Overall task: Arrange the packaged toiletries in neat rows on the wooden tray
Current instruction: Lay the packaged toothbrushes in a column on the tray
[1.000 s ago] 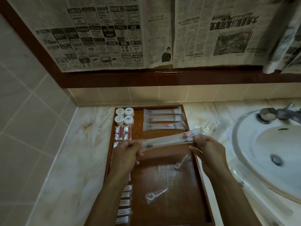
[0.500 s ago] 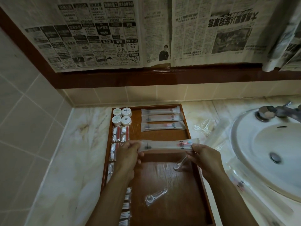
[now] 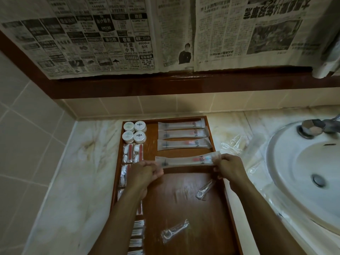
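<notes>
Fingers of the left hand (image 3: 145, 173) and the right hand (image 3: 228, 166) pinch the two ends of a long clear toothbrush packet (image 3: 185, 161), held level at mid-frame just below three like packets (image 3: 184, 135) lying in a row. All sit over the wooden tray (image 3: 184, 203), with four round white tubs (image 3: 134, 132) at its upper left corner. Two loose floss picks (image 3: 174, 230) lie lower on the tray, and a white sink (image 3: 303, 172) fills the right edge.

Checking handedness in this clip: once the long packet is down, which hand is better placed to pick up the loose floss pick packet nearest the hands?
Right. The right hand sits just above that floss pick packet; the left hand is across the wooden tray.
</notes>
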